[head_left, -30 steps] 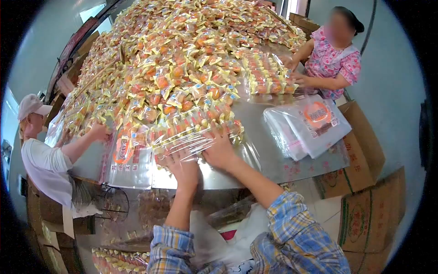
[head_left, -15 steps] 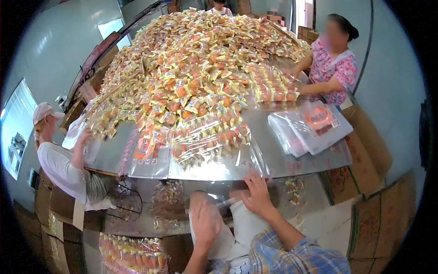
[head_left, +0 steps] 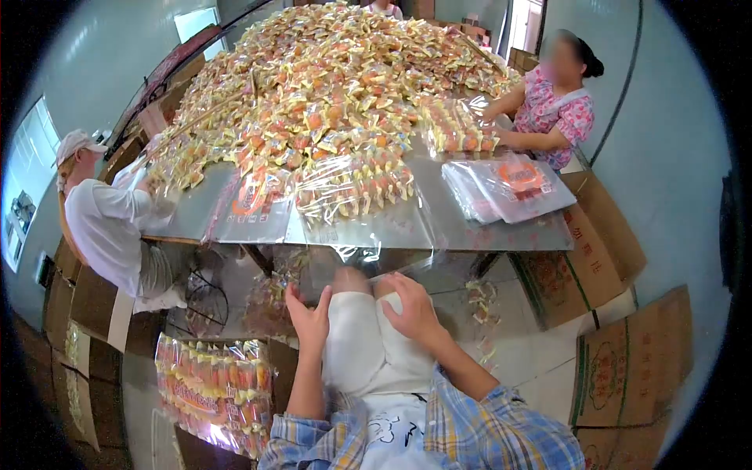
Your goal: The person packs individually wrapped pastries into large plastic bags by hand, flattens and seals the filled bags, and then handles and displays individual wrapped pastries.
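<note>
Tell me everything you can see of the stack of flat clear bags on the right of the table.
The bag stack looks like thin, glossy plastic, clear to milky, with a round orange-red print and smaller lettering. It lies flat and unfilled on the metal-looking table, its layers slightly fanned. Neither the left hand nor the right hand touches it. The number of bags cannot be told.

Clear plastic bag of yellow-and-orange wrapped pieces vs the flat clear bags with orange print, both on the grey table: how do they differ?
The filled bag bulges with rows of wrapped pieces; the flat bags look empty.
The filled bag is single; the flat bags lie overlapped in a pile.
Shared: clear plastic, lying on the grey table.
</note>
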Motion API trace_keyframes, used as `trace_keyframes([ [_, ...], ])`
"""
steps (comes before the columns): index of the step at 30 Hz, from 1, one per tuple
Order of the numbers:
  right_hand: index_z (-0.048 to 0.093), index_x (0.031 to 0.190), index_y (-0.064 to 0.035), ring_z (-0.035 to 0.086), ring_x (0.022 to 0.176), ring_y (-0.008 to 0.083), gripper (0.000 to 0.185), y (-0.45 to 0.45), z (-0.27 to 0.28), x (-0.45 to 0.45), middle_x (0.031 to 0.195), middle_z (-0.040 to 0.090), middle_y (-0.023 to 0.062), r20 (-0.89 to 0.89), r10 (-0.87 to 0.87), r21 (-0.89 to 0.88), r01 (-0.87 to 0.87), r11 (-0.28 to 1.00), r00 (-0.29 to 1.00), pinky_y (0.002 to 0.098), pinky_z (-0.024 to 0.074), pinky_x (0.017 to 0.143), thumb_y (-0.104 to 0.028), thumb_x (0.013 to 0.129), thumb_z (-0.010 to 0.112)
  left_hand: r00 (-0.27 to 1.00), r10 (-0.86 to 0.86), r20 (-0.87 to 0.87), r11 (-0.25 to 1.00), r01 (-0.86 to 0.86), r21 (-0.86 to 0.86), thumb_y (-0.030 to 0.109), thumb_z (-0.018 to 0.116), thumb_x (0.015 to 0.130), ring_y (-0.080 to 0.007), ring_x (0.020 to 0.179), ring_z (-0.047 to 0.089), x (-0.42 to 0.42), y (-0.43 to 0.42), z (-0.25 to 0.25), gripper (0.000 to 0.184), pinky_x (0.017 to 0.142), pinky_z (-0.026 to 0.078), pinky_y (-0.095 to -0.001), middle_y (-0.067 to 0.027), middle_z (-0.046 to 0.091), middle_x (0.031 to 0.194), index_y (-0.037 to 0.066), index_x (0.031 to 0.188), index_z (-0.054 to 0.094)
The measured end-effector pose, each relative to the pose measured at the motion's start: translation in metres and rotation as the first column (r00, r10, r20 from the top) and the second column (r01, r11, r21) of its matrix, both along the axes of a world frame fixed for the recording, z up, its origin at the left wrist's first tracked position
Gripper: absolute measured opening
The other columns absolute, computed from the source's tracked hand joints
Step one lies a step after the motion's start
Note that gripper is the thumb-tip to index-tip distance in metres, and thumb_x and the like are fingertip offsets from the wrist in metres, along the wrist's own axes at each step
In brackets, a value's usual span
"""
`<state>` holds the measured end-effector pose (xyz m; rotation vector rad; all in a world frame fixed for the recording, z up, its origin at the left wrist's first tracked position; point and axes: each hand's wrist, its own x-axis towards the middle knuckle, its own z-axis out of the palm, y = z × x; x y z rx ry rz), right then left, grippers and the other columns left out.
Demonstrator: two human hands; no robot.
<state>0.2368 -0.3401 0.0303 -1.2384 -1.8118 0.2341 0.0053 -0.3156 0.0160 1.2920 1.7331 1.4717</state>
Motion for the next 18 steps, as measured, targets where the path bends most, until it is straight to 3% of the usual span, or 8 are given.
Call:
trace_keyframes([
  [1, 0.061, 0.128, -0.0036, 0.056, 0.126, 0.0399, 0.047, 0.005, -0.002, 0.0, 0.13, 0.063, 0.0204, 0.036, 0.009, 0.015, -0.01, 1.0, 0.999, 0.0482, 0.0422, 0.107, -0.021, 0.085, 0.069, 0.998, -0.029, 0.061, 0.998, 0.032, -0.048, 0.032, 0.081, 0.088, -0.0268, 0.119, 0.056, 0.001, 0.007, 0.003, 0.088, 0.097, 0.049, -0.0389, -0.0207, 0.044, 0.144, -0.005, 0.15, 0.031],
  [2, 0.061, 0.128, -0.0024, 0.057, 0.126, 0.0402, 0.048, 0.01, -0.004, 0.001, 0.13, 0.063, 0.021, 0.073, 0.017, 0.026, -0.019, 0.999, 0.997, 0.0483, 0.0422, 0.107, -0.021, 0.085, 0.069, 0.989, -0.025, 0.149, 1.0, 0.024, 0.014, 0.026, 0.077, 0.092, -0.0209, 0.095, 0.065, 0.006, 0.012, 0.005, 0.067, 0.081, 0.054, -0.0336, -0.0191, 0.06, 0.127, -0.007, 0.14, 0.046],
  [5, 0.059, 0.131, 0.0006, 0.055, 0.128, 0.0403, 0.051, 0.047, -0.007, -0.003, 0.133, 0.061, 0.0227, 0.133, 0.046, 0.057, -0.054, 0.997, 0.99, 0.0489, 0.0412, 0.109, -0.021, 0.085, 0.068, 0.867, -0.291, 0.405, 0.933, 0.35, -0.08, 0.021, 0.072, 0.095, -0.0141, 0.073, 0.065, -0.021, 0.043, -0.039, 0.037, 0.063, 0.053, -0.0287, -0.0119, 0.071, 0.096, -0.006, 0.12, 0.062],
  [6, 0.058, 0.132, 0.0016, 0.054, 0.129, 0.0401, 0.053, 0.065, -0.008, -0.008, 0.134, 0.06, 0.0233, 0.143, 0.063, 0.064, -0.073, 0.995, 0.988, 0.0492, 0.0407, 0.109, -0.021, 0.085, 0.067, 0.856, -0.253, 0.45, 0.954, 0.298, -0.03, 0.016, 0.066, 0.099, -0.0094, 0.068, 0.064, -0.016, 0.04, -0.038, 0.018, 0.056, 0.05, -0.0238, -0.0021, 0.069, 0.078, -0.001, 0.107, 0.069],
  [10, 0.055, 0.137, -0.0014, 0.047, 0.135, 0.0417, 0.059, 0.146, 0.006, -0.039, 0.14, 0.055, 0.0216, 0.342, 0.098, -0.033, -0.092, 0.995, 0.935, 0.0501, 0.0362, 0.115, -0.018, 0.082, 0.067, 0.855, -0.24, 0.459, 0.936, 0.33, -0.125, 0.015, 0.066, 0.099, -0.0113, 0.074, 0.067, -0.029, 0.02, -0.038, 0.018, 0.059, 0.053, -0.0254, -0.005, 0.072, 0.088, 0.0, 0.108, 0.068],
  [13, 0.055, 0.139, -0.0064, 0.045, 0.138, 0.0375, 0.062, 0.183, 0.026, -0.069, 0.139, 0.056, 0.0193, 0.519, 0.052, 0.175, -0.166, 0.97, 0.853, 0.0523, 0.0328, 0.116, -0.017, 0.08, 0.068, 0.849, -0.227, 0.477, 0.926, 0.34, -0.166, 0.015, 0.065, 0.099, -0.0131, 0.078, 0.069, -0.026, 0.002, -0.026, 0.018, 0.062, 0.055, -0.0272, -0.007, 0.074, 0.095, 0.001, 0.11, 0.068],
  [14, 0.056, 0.139, -0.0111, 0.048, 0.135, 0.033, 0.061, 0.196, 0.02, -0.079, 0.138, 0.056, 0.0159, 0.49, 0.075, 0.203, -0.197, 0.959, 0.869, 0.053, 0.0333, 0.115, -0.017, 0.08, 0.07, 0.835, -0.214, 0.507, 0.926, 0.338, -0.166, 0.014, 0.064, 0.1, -0.0144, 0.078, 0.069, -0.027, -0.002, -0.023, 0.018, 0.065, 0.056, -0.0287, -0.0074, 0.073, 0.094, 0.0, 0.11, 0.068],
  [18, 0.055, 0.143, -0.0138, 0.055, 0.12, 0.0269, 0.063, 0.227, 0.013, -0.105, 0.133, 0.057, 0.0104, 0.488, 0.097, 0.278, -0.26, 0.925, 0.867, 0.0461, 0.0389, 0.108, -0.016, 0.082, 0.067, 0.854, -0.133, 0.503, 0.941, 0.268, -0.205, 0.009, 0.063, 0.099, -0.0147, 0.076, 0.069, -0.033, -0.008, -0.022, 0.014, 0.066, 0.056, -0.0287, -0.0078, 0.072, 0.089, -0.002, 0.106, 0.067],
])
